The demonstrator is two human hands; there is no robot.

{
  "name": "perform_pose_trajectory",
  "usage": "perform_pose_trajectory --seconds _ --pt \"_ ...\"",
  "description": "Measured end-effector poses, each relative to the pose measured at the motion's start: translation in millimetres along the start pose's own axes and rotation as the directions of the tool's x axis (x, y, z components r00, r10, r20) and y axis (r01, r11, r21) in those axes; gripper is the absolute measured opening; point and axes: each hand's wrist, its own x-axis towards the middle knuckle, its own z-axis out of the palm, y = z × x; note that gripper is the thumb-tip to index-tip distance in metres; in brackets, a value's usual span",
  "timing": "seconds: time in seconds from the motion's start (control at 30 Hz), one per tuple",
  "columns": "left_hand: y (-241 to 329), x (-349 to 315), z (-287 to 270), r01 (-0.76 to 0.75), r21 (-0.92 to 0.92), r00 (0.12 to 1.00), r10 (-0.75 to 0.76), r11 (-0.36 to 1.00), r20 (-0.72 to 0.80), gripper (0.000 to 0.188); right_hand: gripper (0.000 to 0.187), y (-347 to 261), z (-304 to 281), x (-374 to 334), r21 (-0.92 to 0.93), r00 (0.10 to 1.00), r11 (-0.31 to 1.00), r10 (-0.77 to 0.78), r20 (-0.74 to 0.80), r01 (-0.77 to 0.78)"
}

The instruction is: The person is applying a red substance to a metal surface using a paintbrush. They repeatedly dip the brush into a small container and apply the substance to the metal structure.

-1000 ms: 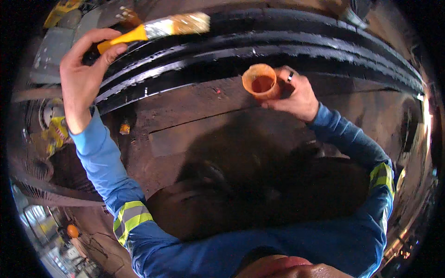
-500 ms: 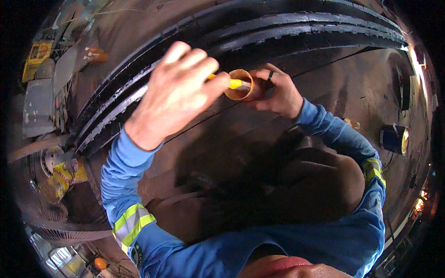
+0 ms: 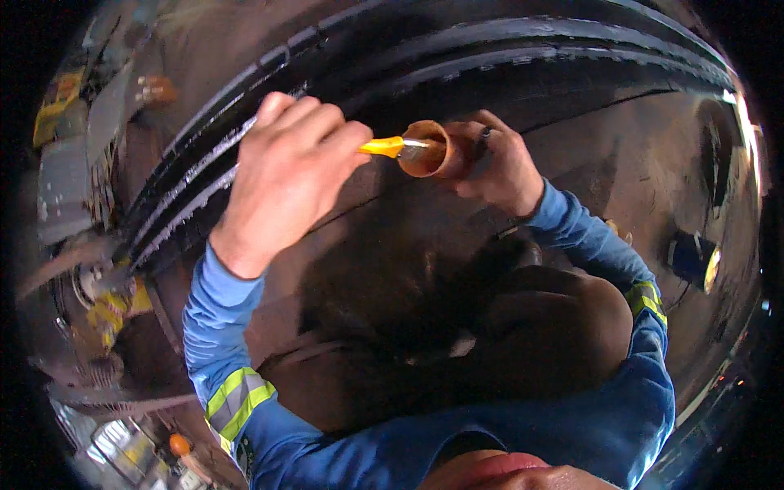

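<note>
My left hand is closed round the yellow handle of a paintbrush. Its metal ferrule points into the mouth of an orange-brown cup, and the bristles are hidden inside. My right hand, with a dark ring on one finger, grips this cup from the right, tilting its mouth toward my left hand. Both hands are raised in front of me, near the long black metal beams, whose edges shine.
On the right stands a dark blue paint can. Yellow machinery and a grey panel are at the left. A small orange ball-like object shows at the lower left. My bent knee is below my right forearm.
My left hand has shifted left and slightly down, drawing the paintbrush partly back so more of its yellow handle shows. The cup stays in my right hand.
</note>
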Motion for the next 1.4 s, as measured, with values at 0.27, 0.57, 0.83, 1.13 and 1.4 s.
perform_pose_trajectory --seconds 0.27,0.57,0.83,1.13,1.4 --pt "-1 -7 18 0.395 -0.254 0.918 -0.376 0.883 0.122 0.022 0.064 23 -1 17 -0.110 0.984 0.990 -0.068 0.164 0.087" --pt "53 -38 9 0.873 -0.277 0.476 -0.823 0.401 0.310 0.021 0.056 27 0 27 -0.106 0.973 0.971 -0.203 0.110 0.215" --pt "45 -44 35 0.799 -0.544 0.499 -0.790 0.259 0.357 0.024 0.062 33 -19 19 -0.202 0.986 0.967 -0.164 -0.036 0.153" --pt "13 -7 69 0.409 -0.760 0.800 -0.599 0.505 0.033 0.025 0.063 36 -62 -23 0.041 0.988 0.998 -0.036 -0.150 0.043" --pt "33 11 63 0.233 -0.764 0.871 -0.478 0.601 -0.110 0.026 0.065 -17 -78 -21 -0.102 0.976 0.985 -0.156 -0.151 0.141"
